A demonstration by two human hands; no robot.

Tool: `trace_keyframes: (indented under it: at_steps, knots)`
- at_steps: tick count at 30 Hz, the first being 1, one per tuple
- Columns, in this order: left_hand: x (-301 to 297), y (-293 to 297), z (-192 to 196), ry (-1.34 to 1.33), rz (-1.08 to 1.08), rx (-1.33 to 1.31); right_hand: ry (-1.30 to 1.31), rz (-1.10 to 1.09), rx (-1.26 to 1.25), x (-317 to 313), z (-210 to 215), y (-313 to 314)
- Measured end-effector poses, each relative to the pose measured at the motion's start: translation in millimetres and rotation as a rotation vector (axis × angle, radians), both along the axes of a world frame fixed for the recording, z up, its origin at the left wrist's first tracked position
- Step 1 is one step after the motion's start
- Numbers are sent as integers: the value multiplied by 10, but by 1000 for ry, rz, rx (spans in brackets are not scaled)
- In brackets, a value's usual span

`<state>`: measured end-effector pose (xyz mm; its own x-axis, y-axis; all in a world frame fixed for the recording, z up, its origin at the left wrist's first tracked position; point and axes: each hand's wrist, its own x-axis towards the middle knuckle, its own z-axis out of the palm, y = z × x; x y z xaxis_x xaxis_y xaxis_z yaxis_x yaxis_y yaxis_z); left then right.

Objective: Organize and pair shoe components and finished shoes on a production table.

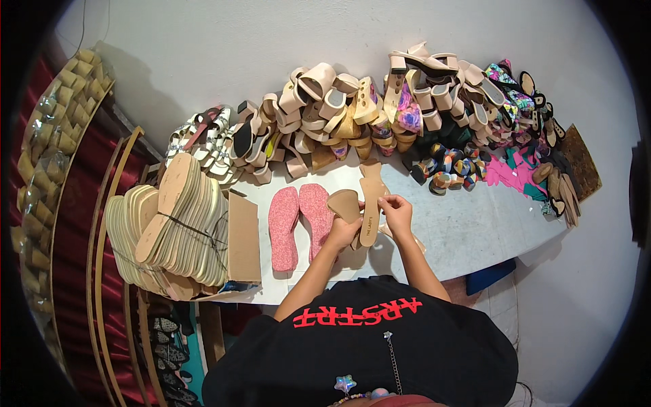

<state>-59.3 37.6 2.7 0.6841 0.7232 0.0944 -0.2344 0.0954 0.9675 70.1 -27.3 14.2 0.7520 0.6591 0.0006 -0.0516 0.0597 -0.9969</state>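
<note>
My left hand (344, 233) is closed around a tan heel-shaped piece (343, 203), its broad rounded end pointing up. Right beside it, a flat tan insole (369, 211) stands lengthwise, with tan upper straps at its far end. The fingertips of my right hand (397, 210) pinch this insole's right edge. Just left of my hands, a pair of pink speckled soles (283, 229) lies side by side on the white table (468, 230). Partly hidden under my right wrist is another pale strap-like piece (415, 239).
A tied stack of pale insoles (173, 230) stands at the left beside a cardboard box (244, 237). Heaped sandals (325, 108) line the table's back against the wall. Multicoloured shoes (451, 166) and pink fabric pieces (508, 176) lie at the right. A shelf (64, 115) of bagged tan heels rises far left.
</note>
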Motion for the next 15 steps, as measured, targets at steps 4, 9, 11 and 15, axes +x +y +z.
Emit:
trace_keyframes:
  at_steps: [4,9,11,15]
  knots:
    - [-1,-2,-9,6,-13,-8,-31,-27,-49,-36,25,6]
    - [3,-32,44,1,-20,-61,59,-86,-83,-80,55,15]
    - [2,-53,88,30,-22,-101,32,-90,-57,-66,-19,39]
    - [-2,-72,136,40,-12,-100,153,-44,42,-66,-67,52]
